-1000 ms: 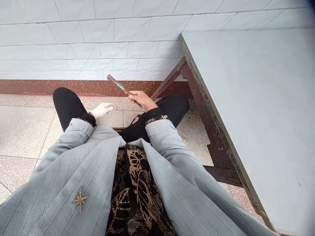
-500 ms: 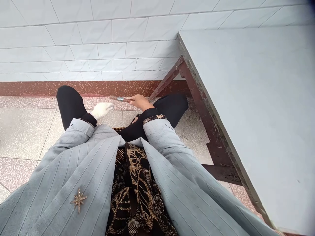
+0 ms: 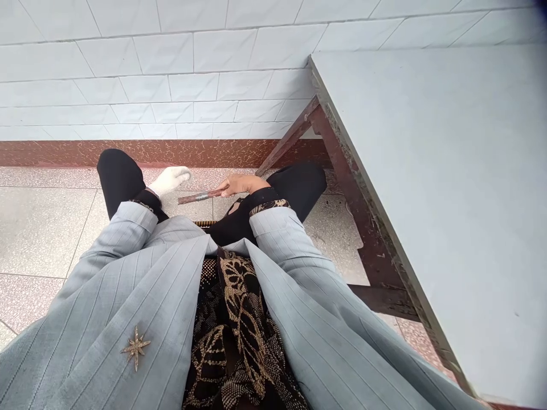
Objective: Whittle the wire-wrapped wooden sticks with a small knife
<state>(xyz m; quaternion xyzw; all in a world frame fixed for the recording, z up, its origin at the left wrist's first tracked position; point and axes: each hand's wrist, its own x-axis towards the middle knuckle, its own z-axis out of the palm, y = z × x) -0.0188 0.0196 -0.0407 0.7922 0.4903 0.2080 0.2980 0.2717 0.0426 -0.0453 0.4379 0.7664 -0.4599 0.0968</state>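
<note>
My right hand (image 3: pixel 244 183), bare, is closed around one end of a brown wooden stick (image 3: pixel 212 194) with a band of silvery wire wound near its far end. The stick points left and tilts slightly downward in the view, its tip free. My left hand (image 3: pixel 170 180) wears a white glove and is beside my left knee, a little above and left of the stick's tip, apart from it. Its fingers are bent together, and whatever they may hold is hidden. Both forearms rest near my thighs.
A grey-white tabletop (image 3: pixel 431 188) with a worn edge and brown frame (image 3: pixel 371 245) stands close on my right. White wall tiles (image 3: pixel 217 52) and a reddish-brown skirting (image 3: pixel 179 152) are ahead. Speckled floor tiles (image 3: pixel 45 222) lie beneath. A patterned edge shows between my legs.
My right hand has tipped the stick downward, so its wire-wound end is lower and farther left. My gloved left hand has moved slightly up and left.
</note>
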